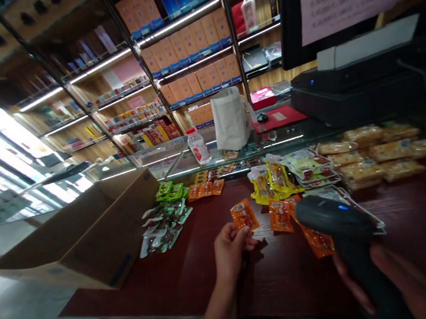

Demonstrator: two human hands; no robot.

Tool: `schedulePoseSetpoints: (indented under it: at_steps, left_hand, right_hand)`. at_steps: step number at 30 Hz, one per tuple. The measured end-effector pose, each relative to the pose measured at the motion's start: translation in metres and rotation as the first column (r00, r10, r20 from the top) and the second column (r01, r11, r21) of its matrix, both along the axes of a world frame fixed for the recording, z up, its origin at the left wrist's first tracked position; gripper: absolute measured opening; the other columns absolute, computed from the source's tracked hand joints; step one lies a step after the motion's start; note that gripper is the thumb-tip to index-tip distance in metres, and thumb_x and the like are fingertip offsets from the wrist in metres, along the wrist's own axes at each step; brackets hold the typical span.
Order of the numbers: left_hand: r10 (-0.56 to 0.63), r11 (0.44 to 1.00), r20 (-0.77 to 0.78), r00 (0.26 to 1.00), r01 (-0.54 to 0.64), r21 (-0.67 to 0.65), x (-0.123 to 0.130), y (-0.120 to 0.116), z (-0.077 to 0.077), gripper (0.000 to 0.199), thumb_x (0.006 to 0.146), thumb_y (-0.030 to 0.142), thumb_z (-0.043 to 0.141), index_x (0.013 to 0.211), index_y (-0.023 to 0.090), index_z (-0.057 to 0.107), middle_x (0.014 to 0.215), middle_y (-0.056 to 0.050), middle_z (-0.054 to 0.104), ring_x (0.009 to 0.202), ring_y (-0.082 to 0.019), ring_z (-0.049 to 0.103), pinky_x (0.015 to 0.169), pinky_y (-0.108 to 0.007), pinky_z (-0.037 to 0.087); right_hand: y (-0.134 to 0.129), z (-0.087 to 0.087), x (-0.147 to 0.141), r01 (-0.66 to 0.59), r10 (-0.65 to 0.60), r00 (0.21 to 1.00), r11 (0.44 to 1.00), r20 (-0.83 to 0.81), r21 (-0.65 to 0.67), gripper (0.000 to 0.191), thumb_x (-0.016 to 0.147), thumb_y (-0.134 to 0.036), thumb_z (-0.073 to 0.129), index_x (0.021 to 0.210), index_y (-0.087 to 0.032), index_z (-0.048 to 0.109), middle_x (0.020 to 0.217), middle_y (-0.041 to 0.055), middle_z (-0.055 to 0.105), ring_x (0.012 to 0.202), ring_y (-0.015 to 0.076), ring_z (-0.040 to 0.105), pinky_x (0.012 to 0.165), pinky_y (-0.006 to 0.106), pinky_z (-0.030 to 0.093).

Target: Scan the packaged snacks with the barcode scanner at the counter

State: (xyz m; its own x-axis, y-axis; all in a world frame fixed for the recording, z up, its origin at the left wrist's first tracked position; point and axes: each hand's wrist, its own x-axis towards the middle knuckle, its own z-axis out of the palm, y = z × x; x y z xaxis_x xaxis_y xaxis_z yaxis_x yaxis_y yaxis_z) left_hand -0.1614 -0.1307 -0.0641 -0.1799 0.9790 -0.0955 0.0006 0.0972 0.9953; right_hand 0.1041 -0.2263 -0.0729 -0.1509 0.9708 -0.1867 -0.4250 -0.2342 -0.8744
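Note:
Between thumb and fingers, my left hand pinches an orange snack packet just above the dark red counter. On the right, my right hand is wrapped round the handle of a black barcode scanner, whose blue light is lit. The scanner's head is turned to the left, toward the packets. Several orange packets lie between the two hands, partly covered by the scanner. Behind them are yellow packets and white-and-green packets.
An open cardboard box stands at the left, beside dark green packets and bright green packets. Pale packaged snacks lie at the right. A white bag and red-capped bottle stand behind, near a monitor.

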Motion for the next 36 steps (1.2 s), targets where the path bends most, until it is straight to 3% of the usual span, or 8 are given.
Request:
schedulePoseSetpoints:
  at_steps: [4,8,20,27,36]
  left_hand:
    - [0.003,1.000,-0.028,1.000,-0.003,0.023,0.000,-0.003,0.003,0.039,0.067,0.048,0.078,0.079,0.015,0.061,0.070,-0.004,0.072,0.063,-0.018,0.072,0.056,-0.024,0.055]
    - [0.027,0.999,-0.039,0.999,-0.025,0.038,0.001,-0.006,0.005,0.038,0.068,0.047,0.079,0.078,0.016,0.060,0.069,-0.003,0.073,0.063,-0.018,0.072,0.056,-0.024,0.056]
    - [0.053,0.998,-0.035,0.998,-0.052,0.044,0.002,-0.004,-0.002,0.043,0.065,0.048,0.081,0.074,0.020,0.050,0.066,-0.002,0.073,0.065,-0.021,0.075,0.056,-0.024,0.056]
    - [0.019,0.999,-0.252,0.967,-0.006,0.054,0.000,-0.005,0.001,0.021,0.079,0.037,0.068,0.076,0.021,0.054,0.072,-0.004,0.076,0.066,-0.022,0.074,0.061,-0.031,0.058]
    - [-0.002,0.999,-0.071,0.997,0.005,0.040,0.006,-0.003,0.000,0.041,0.069,0.045,0.079,0.077,0.019,0.049,0.063,-0.001,0.072,0.061,-0.017,0.072,0.058,-0.023,0.056]
  right_hand:
    - [0.002,0.028,-0.018,0.095,-0.095,0.995,0.995,-0.016,-0.012,0.050,0.081,-0.066,0.064,0.081,-0.017,0.076,0.062,0.0055,0.066,0.046,0.0141,0.052,0.044,0.025,0.044]
    - [0.001,0.043,-0.030,0.052,-0.053,0.999,0.998,-0.005,-0.033,0.055,0.076,-0.071,0.066,0.075,-0.017,0.074,0.056,0.0039,0.062,0.046,0.0137,0.049,0.044,0.025,0.040]
    - [0.005,0.038,-0.042,-0.049,0.044,0.998,0.993,0.052,0.103,0.051,0.087,-0.067,0.056,0.074,-0.019,0.069,0.052,0.0002,0.055,0.046,0.0140,0.046,0.046,0.026,0.037]
    - [0.004,0.032,-0.041,-0.045,0.041,0.999,0.992,0.035,0.117,0.051,0.087,-0.065,0.056,0.079,-0.017,0.069,0.054,-0.0001,0.057,0.045,0.0123,0.045,0.045,0.024,0.036]
    - [0.004,0.034,-0.023,0.012,-0.008,0.996,0.999,-0.087,0.048,0.048,0.083,-0.063,0.065,0.080,-0.016,0.071,0.057,0.0007,0.061,0.043,0.0103,0.047,0.041,0.022,0.036]
